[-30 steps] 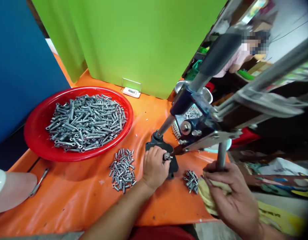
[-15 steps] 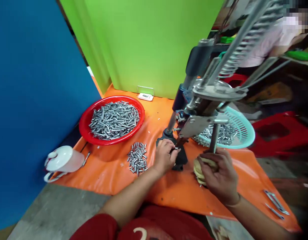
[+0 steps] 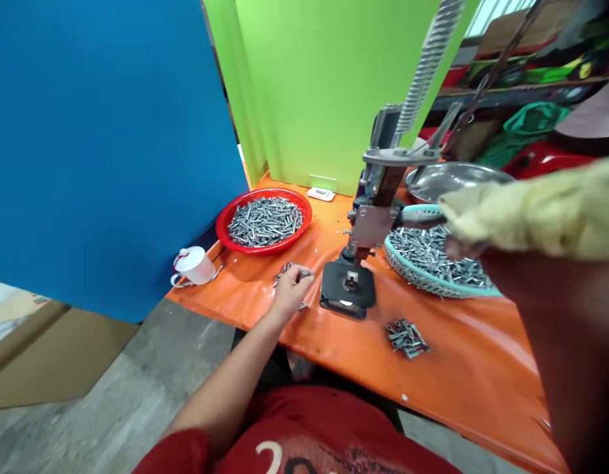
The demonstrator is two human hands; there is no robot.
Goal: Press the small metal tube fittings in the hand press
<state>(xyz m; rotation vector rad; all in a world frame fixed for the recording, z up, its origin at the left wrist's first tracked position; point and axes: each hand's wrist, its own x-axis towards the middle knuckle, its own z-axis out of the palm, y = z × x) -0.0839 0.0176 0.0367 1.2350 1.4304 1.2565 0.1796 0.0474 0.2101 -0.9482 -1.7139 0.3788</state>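
My left hand (image 3: 289,291) reaches over the small pile of grey metal parts (image 3: 283,270) left of the hand press. Its fingertips pinch one small metal part (image 3: 305,272). The press's black base (image 3: 347,293) stands on the orange mat, with its metal frame (image 3: 379,197) and long spring (image 3: 425,66) rising above. My right hand (image 3: 526,283) is raised close to the camera, closed round the press lever's handle wrapped in yellow cloth (image 3: 536,210); only a fingertip shows clearly.
A red bowl (image 3: 224,227) full of metal parts sits at the back left. A teal basket (image 3: 407,271) of parts and a steel bowl (image 3: 452,176) stand right of the press. Another small pile (image 3: 407,337) lies near the front edge. There is also a white mug (image 3: 193,265), and blue (image 3: 111,145) and green (image 3: 314,85) partitions.
My left hand has left the press base and moved left to the small pile. My right hand has swung the cloth-wrapped lever handle up, near the camera. My view has pulled back.
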